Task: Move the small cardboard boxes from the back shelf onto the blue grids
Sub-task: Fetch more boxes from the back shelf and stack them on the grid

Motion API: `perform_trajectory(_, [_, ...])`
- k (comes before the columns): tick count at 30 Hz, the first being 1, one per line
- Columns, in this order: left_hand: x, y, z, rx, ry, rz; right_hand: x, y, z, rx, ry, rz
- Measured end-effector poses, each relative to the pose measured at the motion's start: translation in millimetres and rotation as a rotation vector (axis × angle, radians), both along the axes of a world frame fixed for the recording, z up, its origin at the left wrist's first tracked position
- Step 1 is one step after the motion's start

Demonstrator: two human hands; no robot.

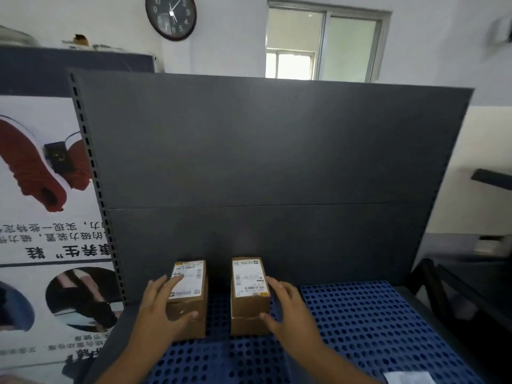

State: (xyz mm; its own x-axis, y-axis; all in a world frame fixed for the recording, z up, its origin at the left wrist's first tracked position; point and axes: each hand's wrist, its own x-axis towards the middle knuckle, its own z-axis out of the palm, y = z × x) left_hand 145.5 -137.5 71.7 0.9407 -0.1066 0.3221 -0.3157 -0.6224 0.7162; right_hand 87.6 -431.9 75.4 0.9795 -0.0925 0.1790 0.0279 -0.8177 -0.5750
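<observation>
Head view: grey back panel (pixel 263 148) fills mid-frame, blue grids (pixel 374 328) run along the bottom. Two boxes stand lower centre, just in front of the panel and apart from each other. Left hand (pixel 158 309) grips left box (pixel 187 297), fingers on the top label, thumb across the front. Right hand (pixel 288 309) grips right box (pixel 249 295), fingers along its right side, thumb on the front. Both look to be on grid, so this pair is near done, release pending. No other boxes in sight, so the remaining count is unknown. Bases are shadowed: resting or lifted, can't tell. White sheet (pixel 407 378) is cut off lower right. Label text is unreadable.
</observation>
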Motion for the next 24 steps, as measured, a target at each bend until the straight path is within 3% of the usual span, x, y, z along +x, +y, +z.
perform_trajectory(5, [-14, -36, 36, 0.049, -0.162, -0.075, -32, -26, 32, -0.030, -0.046, -0.063])
perform_trajectory(12, [-71, -114, 83, -0.017, -0.224, -0.259, -131, -80, 80, -0.054, -0.115, -0.197])
perform_trajectory(24, [-296, -291, 138, -0.101, -0.270, -0.685, -468, -182, 152, -0.201, -0.426, -0.611])
